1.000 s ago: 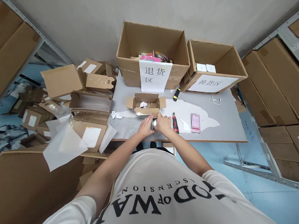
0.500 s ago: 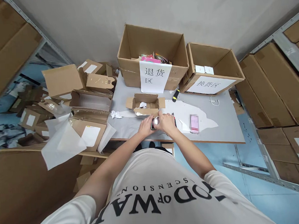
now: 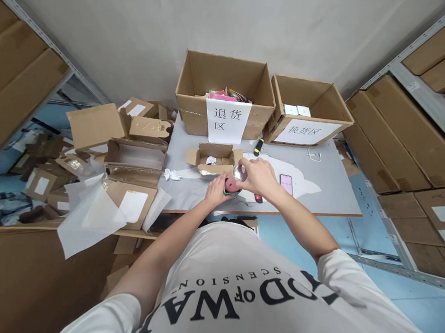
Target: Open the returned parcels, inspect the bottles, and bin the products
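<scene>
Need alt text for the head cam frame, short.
Seen from above, a person at a grey table holds a small pink-topped container in the left hand while the right hand lifts a clear round lid off it. An open small carton, a phone and two labelled cardboard boxes lie beyond.

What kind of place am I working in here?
Probably a warehouse returns desk: two open cartons with paper signs, metal racks of flat boxes, and opened parcels piled left of the table.
</scene>
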`<state>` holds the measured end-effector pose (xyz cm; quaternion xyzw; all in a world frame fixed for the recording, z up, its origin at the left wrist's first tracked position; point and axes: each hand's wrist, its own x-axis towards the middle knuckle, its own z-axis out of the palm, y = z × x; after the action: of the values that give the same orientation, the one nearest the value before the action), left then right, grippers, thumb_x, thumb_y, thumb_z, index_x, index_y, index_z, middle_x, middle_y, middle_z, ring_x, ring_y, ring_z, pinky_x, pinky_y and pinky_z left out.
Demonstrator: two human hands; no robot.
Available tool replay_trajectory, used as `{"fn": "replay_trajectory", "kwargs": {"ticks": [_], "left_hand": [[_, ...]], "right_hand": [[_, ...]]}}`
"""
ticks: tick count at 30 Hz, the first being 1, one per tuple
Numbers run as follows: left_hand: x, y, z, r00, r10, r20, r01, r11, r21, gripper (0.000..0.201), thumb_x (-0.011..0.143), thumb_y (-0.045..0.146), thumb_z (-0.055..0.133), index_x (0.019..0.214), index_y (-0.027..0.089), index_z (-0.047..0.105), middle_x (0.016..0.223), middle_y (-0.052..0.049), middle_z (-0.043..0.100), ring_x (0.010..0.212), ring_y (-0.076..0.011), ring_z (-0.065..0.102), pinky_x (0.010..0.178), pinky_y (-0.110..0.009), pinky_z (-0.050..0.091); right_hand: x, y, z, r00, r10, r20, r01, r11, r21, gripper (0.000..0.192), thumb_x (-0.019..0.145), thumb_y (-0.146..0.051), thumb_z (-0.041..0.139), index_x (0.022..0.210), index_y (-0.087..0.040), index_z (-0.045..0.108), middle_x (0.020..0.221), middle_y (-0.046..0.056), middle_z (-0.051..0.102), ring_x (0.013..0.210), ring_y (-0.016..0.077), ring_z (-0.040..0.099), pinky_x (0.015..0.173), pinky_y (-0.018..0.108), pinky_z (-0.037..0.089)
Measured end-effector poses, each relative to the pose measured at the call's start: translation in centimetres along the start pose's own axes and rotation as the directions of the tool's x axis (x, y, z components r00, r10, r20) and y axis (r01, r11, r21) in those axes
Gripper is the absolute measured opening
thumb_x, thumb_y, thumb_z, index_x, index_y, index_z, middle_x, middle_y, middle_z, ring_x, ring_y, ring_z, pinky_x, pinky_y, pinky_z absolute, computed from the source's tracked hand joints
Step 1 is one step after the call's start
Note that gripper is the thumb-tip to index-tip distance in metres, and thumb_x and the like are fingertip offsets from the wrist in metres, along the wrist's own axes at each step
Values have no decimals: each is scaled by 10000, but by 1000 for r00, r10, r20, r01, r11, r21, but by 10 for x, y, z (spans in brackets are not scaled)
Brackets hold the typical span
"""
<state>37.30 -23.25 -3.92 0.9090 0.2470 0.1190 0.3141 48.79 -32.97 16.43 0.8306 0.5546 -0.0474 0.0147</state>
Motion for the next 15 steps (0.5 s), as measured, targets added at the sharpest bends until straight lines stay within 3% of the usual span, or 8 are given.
{"fn": "replay_trajectory", "kwargs": {"ticks": [5,11,15], "left_hand": [[-3,-2,2,1000,-6,-11,6,999,-51,1042,624,479,771,1458,173,226,1466,-185,390,1347,-352,386,1063,-494,357],[-12,-5,4,998,-60,-7,58,986,-158,1354,524,538,820,1509,129,-15,1550,-253,161,1423,-389,212,1113,-522,287],[-19,-9,-9,999,-37,-19,32,973,-228,1294,564,691,726,1516,132,52,1565,-253,68,1439,-425,2,1114,-614,185]], "right_hand": [[-3,12,-24,991,-99,-86,106,991,83,386,708,-376,616,1052,-203,590,846,58,661,804,236,540,738,313,347],[4,28,-49,974,-162,-156,190,963,189,375,705,-336,595,1057,-207,611,827,25,654,791,205,546,760,305,366],[12,42,-64,971,-194,-140,229,927,299,389,705,-315,602,1075,-201,637,836,15,652,771,181,569,747,303,394]]}}
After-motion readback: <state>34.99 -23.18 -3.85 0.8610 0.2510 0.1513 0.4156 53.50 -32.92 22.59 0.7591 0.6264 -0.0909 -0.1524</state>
